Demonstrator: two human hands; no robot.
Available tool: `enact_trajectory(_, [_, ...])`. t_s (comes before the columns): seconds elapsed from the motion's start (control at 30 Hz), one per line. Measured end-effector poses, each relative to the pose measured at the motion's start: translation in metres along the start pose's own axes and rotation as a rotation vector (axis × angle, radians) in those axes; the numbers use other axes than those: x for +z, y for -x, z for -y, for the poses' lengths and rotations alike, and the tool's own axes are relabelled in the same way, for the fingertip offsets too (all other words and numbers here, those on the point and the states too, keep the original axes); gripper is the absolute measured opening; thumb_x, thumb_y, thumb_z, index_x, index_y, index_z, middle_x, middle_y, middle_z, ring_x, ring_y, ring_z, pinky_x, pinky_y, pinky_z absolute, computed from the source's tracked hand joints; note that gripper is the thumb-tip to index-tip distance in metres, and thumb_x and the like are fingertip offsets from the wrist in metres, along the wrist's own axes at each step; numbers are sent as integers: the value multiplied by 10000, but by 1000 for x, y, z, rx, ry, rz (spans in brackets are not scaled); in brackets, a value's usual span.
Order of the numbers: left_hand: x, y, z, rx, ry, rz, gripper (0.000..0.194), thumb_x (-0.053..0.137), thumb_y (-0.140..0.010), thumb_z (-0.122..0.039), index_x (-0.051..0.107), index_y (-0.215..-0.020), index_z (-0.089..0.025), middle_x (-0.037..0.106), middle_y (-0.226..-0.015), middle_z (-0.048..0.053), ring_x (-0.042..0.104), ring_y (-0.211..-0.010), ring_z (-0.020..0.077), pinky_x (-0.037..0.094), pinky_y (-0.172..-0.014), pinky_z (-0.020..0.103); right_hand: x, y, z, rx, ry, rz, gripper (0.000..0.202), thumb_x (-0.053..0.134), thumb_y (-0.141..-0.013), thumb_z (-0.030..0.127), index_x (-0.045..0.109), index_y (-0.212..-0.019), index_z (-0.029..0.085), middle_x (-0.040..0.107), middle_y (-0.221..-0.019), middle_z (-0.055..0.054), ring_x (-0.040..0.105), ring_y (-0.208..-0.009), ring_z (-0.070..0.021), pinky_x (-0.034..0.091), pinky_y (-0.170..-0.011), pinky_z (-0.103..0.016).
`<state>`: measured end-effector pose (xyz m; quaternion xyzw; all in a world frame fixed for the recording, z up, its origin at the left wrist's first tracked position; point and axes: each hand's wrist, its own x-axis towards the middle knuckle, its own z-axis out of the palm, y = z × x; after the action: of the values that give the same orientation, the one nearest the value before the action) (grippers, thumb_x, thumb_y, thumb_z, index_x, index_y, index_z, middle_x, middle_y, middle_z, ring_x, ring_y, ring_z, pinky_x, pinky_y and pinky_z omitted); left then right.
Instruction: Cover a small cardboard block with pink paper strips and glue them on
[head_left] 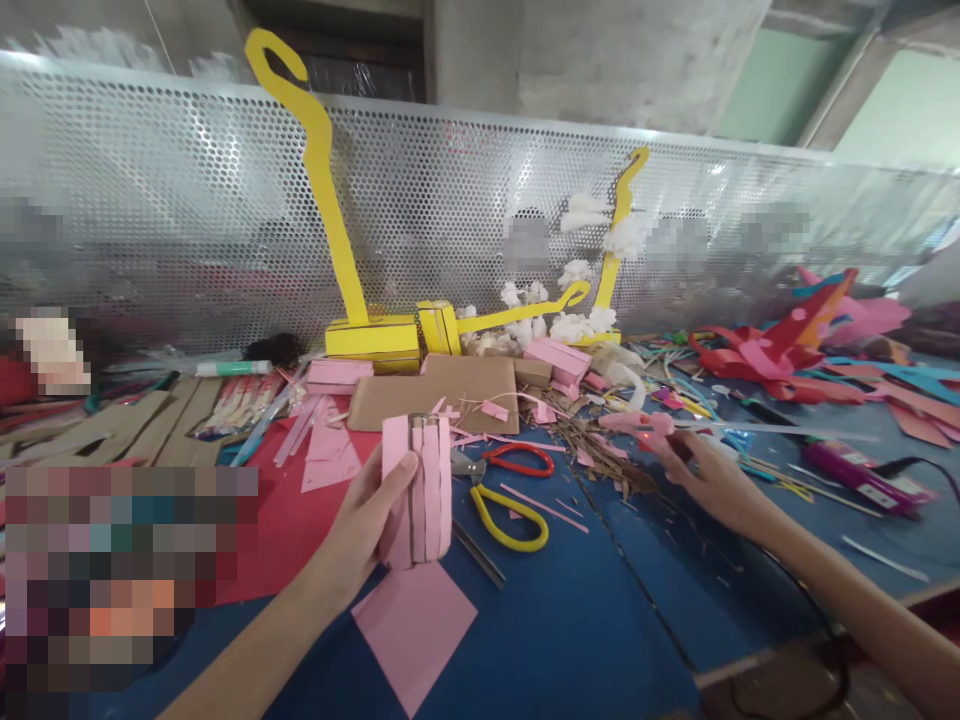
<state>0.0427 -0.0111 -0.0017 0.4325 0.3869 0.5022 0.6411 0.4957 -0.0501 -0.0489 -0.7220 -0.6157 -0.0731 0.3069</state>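
My left hand (377,505) is closed around a pink block (431,490) with dark lines down its face, held upright above the blue table. On the right, my right hand (694,470) grips a small pink glue gun (643,428), whose nozzle points left. Below the block lies a pink paper square (415,635). Scissors with one red and one yellow handle (512,530) rest beside the block. A heap of brown scraps (600,455) lies near the glue gun's tip.
Yellow hooked paper pieces (341,250) stand against a perforated metal screen (465,180). Brown cardboard (472,390) lies mid-table over red paper (262,540). A purple glue gun (862,475) with a cable and red ribbons (787,350) are at the right.
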Motion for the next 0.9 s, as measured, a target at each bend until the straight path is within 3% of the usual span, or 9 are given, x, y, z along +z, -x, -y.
enact_trajectory(0.1, [-1, 2, 0, -18, -31, -1, 663, 803, -790, -512, 604, -1367, -253, 798, -1008, 79, 759, -939, 288, 623, -737, 324, -8, 6, -5, -18, -17, 55, 435, 507, -932, 622, 619, -1013, 209, 743, -978, -176, 701, -888, -319, 517, -824, -409])
enact_trajectory(0.2, [-2, 2, 0, -6, -44, 5, 673, 791, -795, -527, 583, -1376, -256, 775, -1120, 87, 745, -986, 293, 619, -741, 338, -22, 25, -3, 13, -1, 17, 386, 522, -934, 577, 607, -1055, 220, 738, -992, -188, 709, -919, -343, 515, -832, -432])
enact_trajectory(0.27, [-3, 0, -1, 26, -84, 13, 670, 769, -806, -548, 577, -1367, -237, 745, -1210, 113, 719, -1069, 319, 617, -776, 371, -32, 47, 10, 55, 73, -58, 313, 529, -945, 515, 612, -1060, 236, 739, -979, -145, 722, -907, -337, 519, -792, -429])
enact_trajectory(0.37, [-7, -4, -2, 116, -209, 27, 599, 747, -830, -540, 601, -1303, -203, 712, -1275, 132, 663, -1184, 331, 588, -894, 402, -41, 85, 55, -17, 128, -191, 154, 552, -966, 397, 626, -1006, 268, 739, -920, -70, 735, -761, -267, 534, -662, -364])
enact_trajectory(0.47, [-13, -9, -3, 197, -310, 89, 558, 729, -859, -509, 596, -1308, -205, 702, -1293, 121, 659, -1187, 305, 559, -959, 400, -41, 101, 122, -353, -34, -179, 72, 581, -973, 312, 634, -1004, 275, 731, -919, -42, 736, -761, -217, 560, -693, -310])
enact_trajectory(0.57, [-21, -12, -5, 233, -374, 144, 580, 717, -874, -497, 561, -1360, -223, 698, -1291, 110, 674, -1150, 288, 568, -939, 393, -33, 78, 187, -564, -273, -106, 132, 591, -958, 178, 637, -1052, 258, 714, -943, -39, 723, -834, -196, 566, -762, -286])
enact_trajectory(0.67, [-28, -10, -8, 221, -425, 144, 545, 706, -883, -497, 574, -1328, -211, 705, -1266, 109, 678, -1136, 279, 568, -944, 388, -17, 32, 234, -566, -393, -31, 149, 577, -981, 159, 652, -1072, 250, 713, -1005, -41, 710, -893, -187, 562, -825, -299])
enact_trajectory(0.77, [-33, -6, -13, 230, -467, 127, 520, 705, -884, -480, 583, -1305, -200, 692, -1299, 114, 657, -1183, 277, 553, -984, 387, 4, -5, 261, -565, -474, 65, 162, 583, -993, 193, 669, -1126, 225, 715, -1114, -65, 684, -1061, -214, 548, -936, -334])
enact_trajectory(0.9, [-34, 0, -20, 215, -545, 138, 510, 688, -896, -453, 571, -1324, -202, 705, -1268, 106, 677, -1133, 260, 567, -954, 383, 28, -17, 274, -671, -552, 139, 239, 614, -989, 174, 679, -1216, 205, 719, -1160, -77, 674, -1112, -197, 522, -1018, -332])
